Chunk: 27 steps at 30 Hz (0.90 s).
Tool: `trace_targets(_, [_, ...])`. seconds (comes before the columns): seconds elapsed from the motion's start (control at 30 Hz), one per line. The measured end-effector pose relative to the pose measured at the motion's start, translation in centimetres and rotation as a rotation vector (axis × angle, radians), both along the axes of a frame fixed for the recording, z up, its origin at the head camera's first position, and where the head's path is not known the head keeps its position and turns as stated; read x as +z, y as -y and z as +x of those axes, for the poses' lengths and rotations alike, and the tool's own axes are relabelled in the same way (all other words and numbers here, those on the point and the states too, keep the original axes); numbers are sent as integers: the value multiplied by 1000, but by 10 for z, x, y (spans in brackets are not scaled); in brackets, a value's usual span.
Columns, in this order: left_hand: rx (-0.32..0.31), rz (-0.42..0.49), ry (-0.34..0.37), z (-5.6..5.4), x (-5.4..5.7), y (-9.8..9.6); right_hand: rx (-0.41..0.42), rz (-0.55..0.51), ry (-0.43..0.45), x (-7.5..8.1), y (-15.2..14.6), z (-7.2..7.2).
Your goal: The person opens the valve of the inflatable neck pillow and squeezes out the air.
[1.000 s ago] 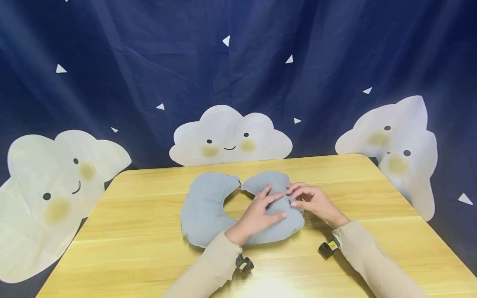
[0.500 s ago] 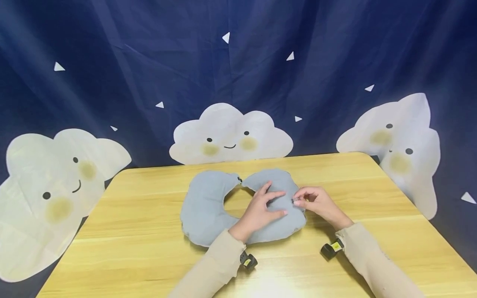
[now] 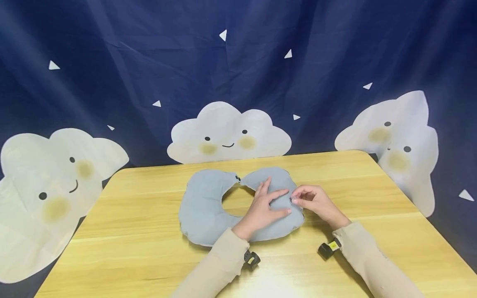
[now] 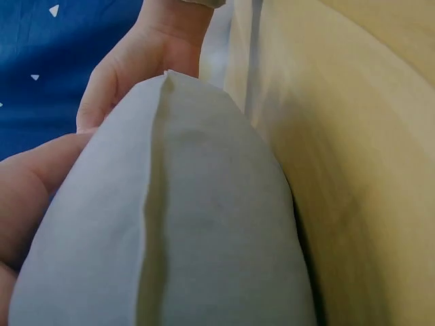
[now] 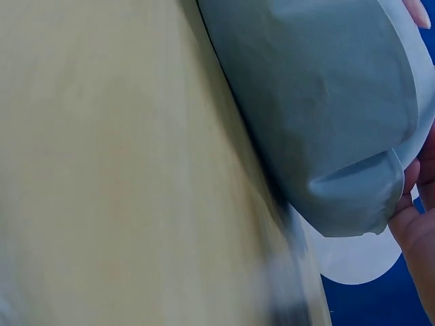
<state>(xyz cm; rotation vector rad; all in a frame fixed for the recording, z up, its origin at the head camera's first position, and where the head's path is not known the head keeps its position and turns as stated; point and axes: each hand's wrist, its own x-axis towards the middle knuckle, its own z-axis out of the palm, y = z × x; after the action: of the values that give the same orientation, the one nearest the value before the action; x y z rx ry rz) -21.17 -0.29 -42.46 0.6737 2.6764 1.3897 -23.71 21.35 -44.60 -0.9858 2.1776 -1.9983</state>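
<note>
A grey U-shaped neck pillow (image 3: 203, 207) lies on the table, plump, its two ends meeting at the far side. Dark snaps (image 3: 237, 178) show at those ends. My left hand (image 3: 262, 209) rests on the pillow's right arm with fingers spread. At the right outer part, my right hand (image 3: 314, 203) pinches a small valve-like piece (image 3: 292, 199) between thumb and fingers; its details are too small to tell. The left wrist view shows the pillow's seamed edge (image 4: 153, 224) close up, with my right hand beyond it. In the right wrist view, fingers (image 5: 411, 217) touch the pillow's creased side.
The wooden table (image 3: 123, 223) has rounded far corners. Behind it hangs a dark blue curtain (image 3: 257, 78) with white clouds and small triangles. A small black camera (image 3: 328, 250) is strapped to the right wrist, another (image 3: 252, 259) to the left.
My right fingers have closed from a looser hold to a pinch on the small piece at the pillow's side. The left hand has slid slightly right; the pillow has barely moved.
</note>
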Motion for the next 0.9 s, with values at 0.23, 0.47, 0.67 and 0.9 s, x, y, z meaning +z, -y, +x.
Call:
trace_targets(0.23, [33,34,13,-2,3,-5,-2,-16,20,-1,2,-2])
trace_targets(0.47, [52,6,-19,1,4,-8,-8,-16,22,0,3,-1])
trace_targets(0.67, [82,28,-69,2,3,-9,2,-17,34,1,4,-1])
trace_targets(0.9, [120,90,-77,3,-2,-9,-19,15,43,3,6,0])
